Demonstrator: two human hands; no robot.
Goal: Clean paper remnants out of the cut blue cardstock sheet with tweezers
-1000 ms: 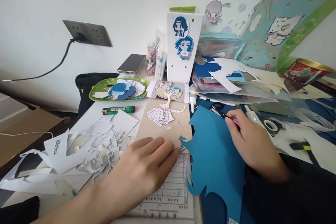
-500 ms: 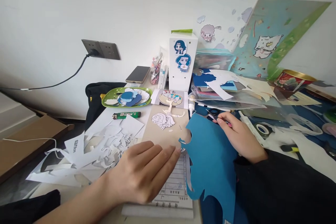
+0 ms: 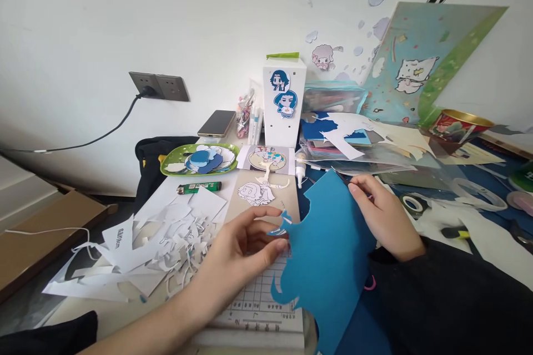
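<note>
A large sheet of blue paper (image 3: 328,249) with a jagged cut left edge is held up over the desk. My left hand (image 3: 241,244) is at that edge, its thumb and curled fingers about a small piece with blue and white parts (image 3: 283,223). My right hand (image 3: 385,216) grips the sheet's upper right edge between thumb and fingers. A pink loop (image 3: 370,283), perhaps a scissors handle, shows below that hand; the rest is hidden. Under the left hand lies a printed form (image 3: 258,310). A white figure cutout (image 3: 254,193) rests on beige card beyond it.
White paper scraps (image 3: 179,244) are heaped on the left, near a green lighter (image 3: 199,188) and a green tray (image 3: 172,163) of cutouts. A white box (image 3: 283,127), glue bottle (image 3: 300,169) and phone (image 3: 216,123) stand or lie behind. Tape (image 3: 412,204) lies right.
My left hand has turned, showing its thumb, with its fingers more spread. The blue sheet has shifted left and tilted. My right hand has moved onto the sheet's edge; the pink-handled tool is now mostly hidden.
</note>
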